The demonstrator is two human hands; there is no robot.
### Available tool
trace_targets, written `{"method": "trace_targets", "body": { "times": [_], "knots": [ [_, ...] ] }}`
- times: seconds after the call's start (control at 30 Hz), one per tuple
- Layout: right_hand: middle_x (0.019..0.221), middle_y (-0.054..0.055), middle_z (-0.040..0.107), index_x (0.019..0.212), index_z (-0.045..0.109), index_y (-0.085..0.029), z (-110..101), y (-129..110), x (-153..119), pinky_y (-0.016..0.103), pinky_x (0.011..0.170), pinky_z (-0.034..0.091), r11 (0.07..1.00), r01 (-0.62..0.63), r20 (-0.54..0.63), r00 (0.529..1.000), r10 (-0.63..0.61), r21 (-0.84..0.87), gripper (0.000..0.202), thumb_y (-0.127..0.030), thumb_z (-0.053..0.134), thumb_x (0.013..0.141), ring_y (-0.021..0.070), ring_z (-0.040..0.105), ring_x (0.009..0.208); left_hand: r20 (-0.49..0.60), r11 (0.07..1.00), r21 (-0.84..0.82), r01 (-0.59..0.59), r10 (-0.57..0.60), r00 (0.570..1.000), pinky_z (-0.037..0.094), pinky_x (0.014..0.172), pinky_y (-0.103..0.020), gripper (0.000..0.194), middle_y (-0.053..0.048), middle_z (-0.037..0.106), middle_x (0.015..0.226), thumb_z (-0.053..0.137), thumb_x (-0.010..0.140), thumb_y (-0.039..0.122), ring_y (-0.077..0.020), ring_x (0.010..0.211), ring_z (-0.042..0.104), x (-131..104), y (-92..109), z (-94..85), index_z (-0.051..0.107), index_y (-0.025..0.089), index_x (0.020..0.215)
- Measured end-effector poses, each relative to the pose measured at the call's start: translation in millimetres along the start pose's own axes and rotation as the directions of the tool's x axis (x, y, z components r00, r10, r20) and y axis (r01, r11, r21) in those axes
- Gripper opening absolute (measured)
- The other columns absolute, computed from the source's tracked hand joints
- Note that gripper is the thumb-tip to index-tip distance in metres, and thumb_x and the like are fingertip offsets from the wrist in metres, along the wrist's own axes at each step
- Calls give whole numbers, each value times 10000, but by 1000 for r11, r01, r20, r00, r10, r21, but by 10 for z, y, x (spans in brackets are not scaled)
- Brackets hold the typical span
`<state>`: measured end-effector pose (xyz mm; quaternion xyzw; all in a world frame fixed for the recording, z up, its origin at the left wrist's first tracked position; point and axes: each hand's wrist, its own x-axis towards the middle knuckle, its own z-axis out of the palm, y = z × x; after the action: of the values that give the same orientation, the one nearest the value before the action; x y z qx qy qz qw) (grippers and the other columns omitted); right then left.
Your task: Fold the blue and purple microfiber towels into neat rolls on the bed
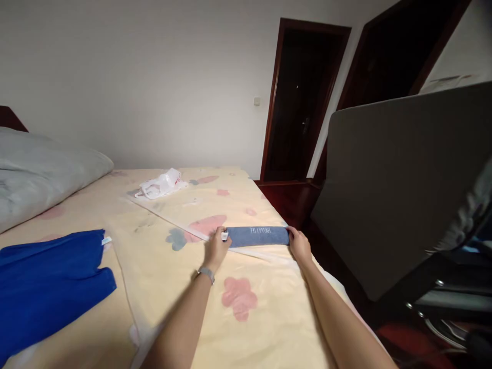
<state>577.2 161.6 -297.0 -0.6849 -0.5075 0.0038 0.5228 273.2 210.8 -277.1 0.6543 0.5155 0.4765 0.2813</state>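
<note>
A plain pale wall point(154, 77) meets a dark wooden door point(302, 102) above a glossy reddish-brown floor point(288, 197)

A bed point(269, 312) spread with a pale yellow cover, patterned with pink flowers and pink-and-grey motifs, lies beneath my left grip point(218, 248) and my right grip point(300, 247). Between the two, a folded blue-grey cloth point(258, 236) bearing white lettering lies on the cover, a hand at each end. Beyond my left grip and to its left, a crumpled white plastic bag point(161, 184) with red print rests near the far edge. Left of my left grip, a bright blue cloth point(54, 287) with a small white tag lies spread out; farther left and beyond it sits a bulky grey pillow or quilt point(42, 169).
</note>
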Motion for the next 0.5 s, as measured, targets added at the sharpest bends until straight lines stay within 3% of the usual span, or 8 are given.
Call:
{"method": "trace_targets", "body": {
  "times": [0.07,0.13,0.23,0.27,0.33,0.43,0.5],
  "knots": [
    [929,102,670,964,746,-225,151,175,-82,389,836,475,999,-5,2,1000,5,-47,283,-289,489,863,252,614,858,14,997,79,-25,24,1000,463,949,-385,322,-94,671,1059,675,778,137,-260,1094,606,-31,-175,130,620,220,1084],
    [1070,120,666,1005,749,-232,168,225,-100,420,922,457,997,4,-22,1000,-6,-74,312,-330,482,878,274,609,972,30,990,131,-45,41,999,421,1018,-408,327,-140,641,1182,620,847,177,-277,1208,551,-43,-240,143,601,202,1173],
    [1194,135,646,1069,727,-195,6,101,-152,439,1029,419,998,25,-106,994,-31,-60,410,-380,398,910,283,581,1120,62,982,186,-39,28,998,463,978,-396,333,-185,649,1186,522,936,282,-279,1181,586,-152,-256,-135,583,139,1230],
    [1205,147,645,1092,713,-169,-88,22,-222,447,1053,406,999,26,-147,989,-32,-44,453,-387,354,921,287,569,1160,81,979,202,-39,23,996,488,945,-369,340,-176,667,1162,514,943,315,-266,1140,617,-246,-275,-332,596,137,1221],
    [1248,195,624,1154,676,-117,-327,-161,-473,494,1079,381,1000,4,-247,969,-6,-6,531,-413,295,932,324,536,1229,125,970,237,-50,20,992,519,890,-297,319,-121,702,1123,569,910,368,-226,1064,661,-541,-357,-892,651,179,1154],
    [1321,183,606,1249,642,-183,-787,-465,-1037,507,1073,396,999,-9,-314,949,24,47,525,-479,343,935,344,536,1263,110,948,316,-42,8,994,515,905,-248,270,-51,712,1126,637,842,415,-194,1051,669,-1144,-541,-2005,707,247,1041],
    [1320,155,624,1292,623,-256,-1083,-693,-1407,519,1037,439,999,-2,-389,921,21,49,521,-525,362,930,344,565,1246,-23,920,391,27,-20,1000,494,972,-313,295,-75,692,1157,555,871,416,-224,1098,643,-1510,-672,-2754,696,230,1052]
  ]
}}
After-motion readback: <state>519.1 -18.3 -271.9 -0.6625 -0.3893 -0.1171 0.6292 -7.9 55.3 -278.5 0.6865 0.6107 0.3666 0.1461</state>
